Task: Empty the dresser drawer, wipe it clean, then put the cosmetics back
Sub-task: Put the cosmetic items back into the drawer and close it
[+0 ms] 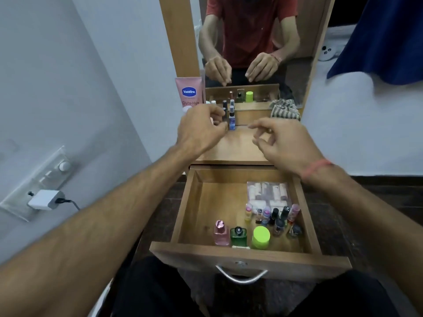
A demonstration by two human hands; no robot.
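**Hands over the dresser top, drawer pulled open below**

On the wooden dresser top [235,147], in front of the mirror [251,42], both hands hover above the surface. The left hand [201,129] sits at the left rear, its fingers curled toward a dark slim tube [225,110] standing by the mirror's base; whether it grips the tube or only reaches it cannot be told. Just right of that tube stands a small blue spray bottle [232,121], upright. The right hand [283,140] hangs loosely curled over the right half of the top, holding nothing. Between the two hands the wood lies bare up to the front edge.

A pink Vaseline tube [188,92] leans at the left edge of the mirror frame, and a striped cloth [286,110] is bunched at the right rear corner.

Below, the drawer [186,209] is drawn fully out, its metal handle [241,274] toward the person. Along its front wall stand a pink perfume bottle [221,233], a green bottle [238,236] and a jar with a lime-green lid [261,236]. A cluster of small nail-polish bottles [274,216] crowds the right side, with a clear packet [267,191] behind them against the right wall. The drawer's left half and back are bare wood.

On the left wall, a white charger [45,199] is plugged into a socket panel.
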